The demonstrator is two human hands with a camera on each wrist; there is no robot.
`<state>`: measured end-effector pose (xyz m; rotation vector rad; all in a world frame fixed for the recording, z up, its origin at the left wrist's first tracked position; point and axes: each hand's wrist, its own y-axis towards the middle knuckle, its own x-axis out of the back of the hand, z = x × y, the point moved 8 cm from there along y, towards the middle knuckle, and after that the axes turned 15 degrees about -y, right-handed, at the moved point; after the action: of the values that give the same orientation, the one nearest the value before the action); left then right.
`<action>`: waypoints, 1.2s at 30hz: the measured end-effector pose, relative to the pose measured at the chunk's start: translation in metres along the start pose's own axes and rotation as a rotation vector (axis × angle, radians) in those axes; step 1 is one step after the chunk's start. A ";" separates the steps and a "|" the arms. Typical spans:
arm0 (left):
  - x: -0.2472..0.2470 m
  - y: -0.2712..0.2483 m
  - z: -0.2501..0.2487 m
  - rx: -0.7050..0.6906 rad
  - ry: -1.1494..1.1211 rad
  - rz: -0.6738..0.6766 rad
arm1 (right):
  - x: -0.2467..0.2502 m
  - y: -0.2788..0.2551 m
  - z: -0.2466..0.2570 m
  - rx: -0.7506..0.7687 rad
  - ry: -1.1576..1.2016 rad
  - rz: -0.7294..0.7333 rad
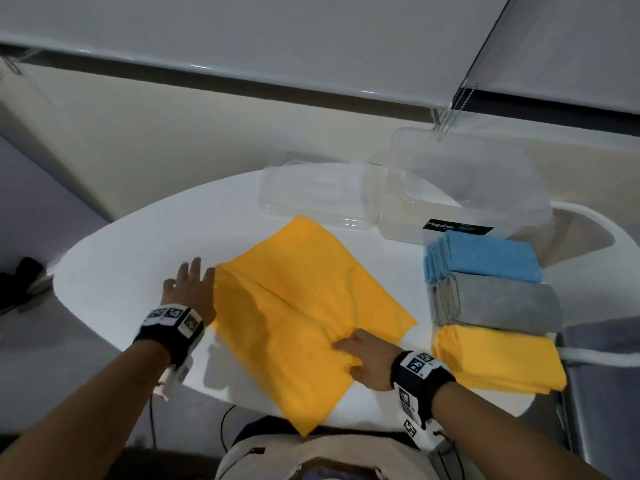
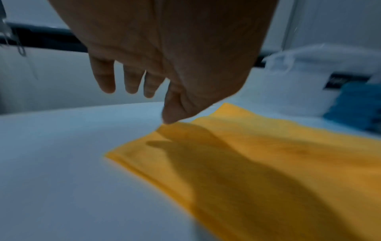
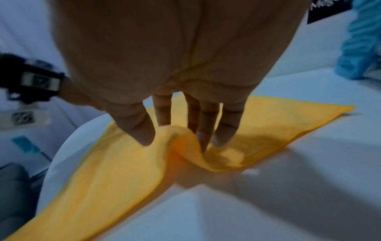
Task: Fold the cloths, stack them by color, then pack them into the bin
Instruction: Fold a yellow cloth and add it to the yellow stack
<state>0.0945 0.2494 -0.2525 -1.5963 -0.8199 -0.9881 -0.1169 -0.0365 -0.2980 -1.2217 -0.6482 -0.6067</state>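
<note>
A yellow cloth [image 1: 294,306] lies spread as a folded rectangle in the middle of the white round table [image 1: 138,254]. My left hand [image 1: 190,289] hovers open at its left corner, fingers straight, with the thumb tip [image 2: 168,119] just at the cloth's corner [image 2: 163,130]. My right hand [image 1: 363,358] is on the cloth's near right edge. In the right wrist view a raised ridge of cloth [image 3: 179,135] stands pinched between thumb and fingers [image 3: 224,130]. Folded stacks of blue [image 1: 485,256], grey [image 1: 498,303] and yellow [image 1: 498,358] cloths sit at the right.
A clear plastic bin [image 1: 467,188] with a black label stands at the back right, and its clear lid [image 1: 318,195] lies beside it on the left. The near corner of the cloth hangs over the table's front edge. Bare table lies left of the cloth.
</note>
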 end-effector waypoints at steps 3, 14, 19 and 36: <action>-0.017 -0.054 -0.055 -0.329 -0.261 -0.089 | 0.023 0.004 -0.017 -0.010 -0.036 -0.169; -0.102 -0.113 -0.051 -0.201 -0.089 0.147 | 0.002 -0.020 -0.063 0.058 -0.354 -0.012; -0.105 -0.131 -0.072 -0.275 -0.133 0.144 | -0.001 -0.023 -0.067 0.105 -0.258 -0.051; -0.115 -0.167 -0.034 0.008 -0.685 0.014 | 0.016 -0.028 -0.073 0.138 0.050 -0.179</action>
<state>-0.1088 0.2506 -0.2839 -1.9552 -1.2603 -0.4073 -0.1171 -0.1145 -0.2838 -1.0240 -0.7502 -0.7275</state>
